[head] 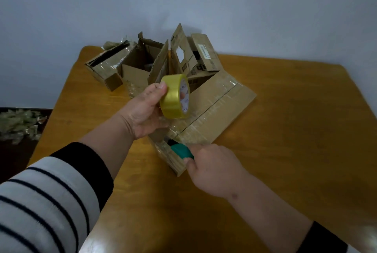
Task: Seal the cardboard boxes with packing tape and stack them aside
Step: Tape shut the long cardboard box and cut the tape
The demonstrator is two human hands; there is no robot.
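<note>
A long flat cardboard box (220, 110) lies diagonally on the wooden table (295, 130), its closed top seam covered with clear tape. My left hand (144, 110) holds a yellow roll of packing tape (174, 96) raised above the box's near end, with a strip running down to the box. My right hand (210, 169) grips a green-handled cutter (182, 150) at the box's near corner, its tip against the tape there. The blade itself is hidden.
Behind the box stand several other cardboard boxes: a taped one (106, 65) at the back left, an open one (140, 63) in the middle and one with raised flaps (195, 55) on the right. A pile of crumpled tape scraps (18, 124) lies off the table's left edge.
</note>
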